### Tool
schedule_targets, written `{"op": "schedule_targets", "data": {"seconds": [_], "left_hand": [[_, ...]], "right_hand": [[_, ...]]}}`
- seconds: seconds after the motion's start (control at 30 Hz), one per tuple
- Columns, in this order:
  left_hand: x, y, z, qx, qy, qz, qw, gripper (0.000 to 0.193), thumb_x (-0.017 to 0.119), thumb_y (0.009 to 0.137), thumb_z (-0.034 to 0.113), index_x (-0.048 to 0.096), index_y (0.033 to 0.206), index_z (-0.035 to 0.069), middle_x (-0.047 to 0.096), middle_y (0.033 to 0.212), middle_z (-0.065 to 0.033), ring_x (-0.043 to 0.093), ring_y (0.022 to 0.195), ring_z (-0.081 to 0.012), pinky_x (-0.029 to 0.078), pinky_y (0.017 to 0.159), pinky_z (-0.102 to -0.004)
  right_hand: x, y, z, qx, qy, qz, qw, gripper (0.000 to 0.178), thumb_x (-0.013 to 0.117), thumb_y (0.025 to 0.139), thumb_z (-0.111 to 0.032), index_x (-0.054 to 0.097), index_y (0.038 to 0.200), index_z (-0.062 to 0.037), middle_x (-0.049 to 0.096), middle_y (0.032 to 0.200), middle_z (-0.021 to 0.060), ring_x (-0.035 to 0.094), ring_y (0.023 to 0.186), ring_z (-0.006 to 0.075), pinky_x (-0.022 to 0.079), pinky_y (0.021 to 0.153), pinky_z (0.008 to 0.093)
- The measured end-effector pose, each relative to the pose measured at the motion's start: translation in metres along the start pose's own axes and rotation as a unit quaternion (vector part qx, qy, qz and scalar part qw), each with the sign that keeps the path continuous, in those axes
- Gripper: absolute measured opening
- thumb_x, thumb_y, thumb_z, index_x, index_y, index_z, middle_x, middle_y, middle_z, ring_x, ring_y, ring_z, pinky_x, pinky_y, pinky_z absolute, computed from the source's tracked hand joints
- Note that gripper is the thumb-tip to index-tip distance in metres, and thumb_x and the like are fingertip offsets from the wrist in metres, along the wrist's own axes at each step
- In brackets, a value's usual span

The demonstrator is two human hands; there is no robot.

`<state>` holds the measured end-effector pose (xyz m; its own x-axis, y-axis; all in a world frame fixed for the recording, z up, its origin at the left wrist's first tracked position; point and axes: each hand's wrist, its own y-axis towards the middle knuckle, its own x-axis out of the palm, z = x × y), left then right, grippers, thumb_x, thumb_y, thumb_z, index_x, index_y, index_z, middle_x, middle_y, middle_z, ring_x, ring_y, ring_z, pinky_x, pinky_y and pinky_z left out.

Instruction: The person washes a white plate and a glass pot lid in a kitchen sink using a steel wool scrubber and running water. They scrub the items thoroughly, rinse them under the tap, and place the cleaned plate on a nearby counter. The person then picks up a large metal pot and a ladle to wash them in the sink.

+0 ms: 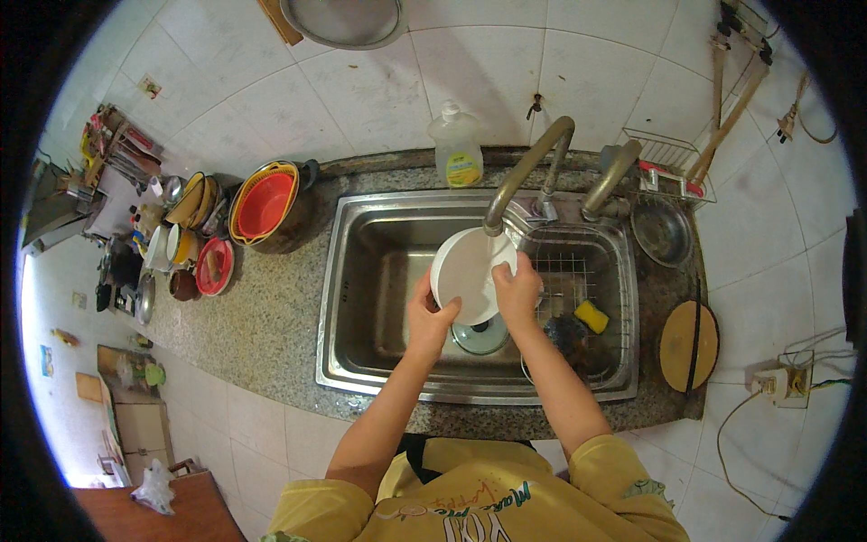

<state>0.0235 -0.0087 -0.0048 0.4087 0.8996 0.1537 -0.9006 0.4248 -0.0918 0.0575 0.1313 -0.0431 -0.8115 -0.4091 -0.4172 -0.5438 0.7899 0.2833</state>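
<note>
The desk point(262, 307) is a speckled grey stone counter with a steel sink point(330, 298) set into it. To the sink's left stand a large pot point(291, 219), a red dish point(214, 266) and a small brown jar point(183, 285). A clear pump bottle point(459, 149) stands behind it; a metal bowl point(662, 233) and a round tan board point(677, 348) sit to its right.

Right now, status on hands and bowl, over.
Left hand gripping white bowl. Right hand at its right side. Bowl under faucet. Glass lid below, in sink.
</note>
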Motion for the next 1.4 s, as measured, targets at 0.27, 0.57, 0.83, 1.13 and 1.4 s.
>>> {"op": "schedule_targets", "data": {"seconds": [0.27,0.57,0.83,1.13,1.4], "left_hand": [[-0.007,0.000,-0.004,0.003,0.015,-0.003,1.000,0.058,0.059,0.064,-0.002,0.042,0.119,0.000,0.048,0.110,-0.0073,0.047,0.102,-0.0167,0.036,0.088,-0.0288],[-0.010,0.000,-0.004,0.003,0.018,-0.015,1.000,0.061,0.059,0.063,-0.002,0.041,0.122,0.001,0.044,0.115,-0.0087,0.046,0.104,-0.0178,0.035,0.089,-0.0288],[-0.011,0.004,0.004,0.061,0.131,-0.023,0.989,0.062,0.059,0.061,0.002,0.043,0.121,0.006,0.045,0.110,-0.0104,0.046,0.103,-0.0202,0.035,0.089,-0.0297],[0.002,0.010,0.029,0.104,0.259,-0.051,0.959,0.068,0.062,0.059,0.003,0.042,0.123,0.008,0.043,0.109,-0.0118,0.048,0.096,-0.0219,0.044,0.075,-0.0282],[0.018,0.025,0.055,0.182,0.389,-0.126,0.894,0.070,0.067,0.056,0.008,0.043,0.122,0.007,0.042,0.108,-0.0140,0.047,0.098,-0.0253,0.041,0.082,-0.0317]], "right_hand": [[-0.004,0.001,-0.011,-0.006,0.040,-0.007,0.999,0.024,0.056,0.072,-0.016,0.052,0.080,0.0054,0.055,0.068,0.0245,0.055,0.065,0.0402,0.042,0.057,0.0411],[0.003,-0.002,0.006,-0.017,0.016,-0.016,1.000,0.023,0.056,0.072,-0.016,0.053,0.082,0.0042,0.055,0.065,0.0235,0.055,0.063,0.0397,0.042,0.055,0.0412],[-0.002,0.001,0.009,-0.005,-0.049,-0.060,0.997,0.021,0.056,0.074,-0.017,0.052,0.078,0.0036,0.056,0.067,0.0236,0.057,0.065,0.0378,0.044,0.056,0.0405],[0.005,0.003,0.024,-0.003,-0.014,-0.072,0.997,0.023,0.057,0.075,-0.017,0.053,0.085,0.0031,0.059,0.064,0.0164,0.059,0.055,0.0253,0.043,0.050,0.0334],[0.012,0.002,0.031,0.293,0.416,-0.124,0.852,0.024,0.054,0.079,-0.012,0.053,0.102,-0.0047,0.058,0.092,0.0048,0.058,0.077,0.0161,0.048,0.061,0.0274]]}}
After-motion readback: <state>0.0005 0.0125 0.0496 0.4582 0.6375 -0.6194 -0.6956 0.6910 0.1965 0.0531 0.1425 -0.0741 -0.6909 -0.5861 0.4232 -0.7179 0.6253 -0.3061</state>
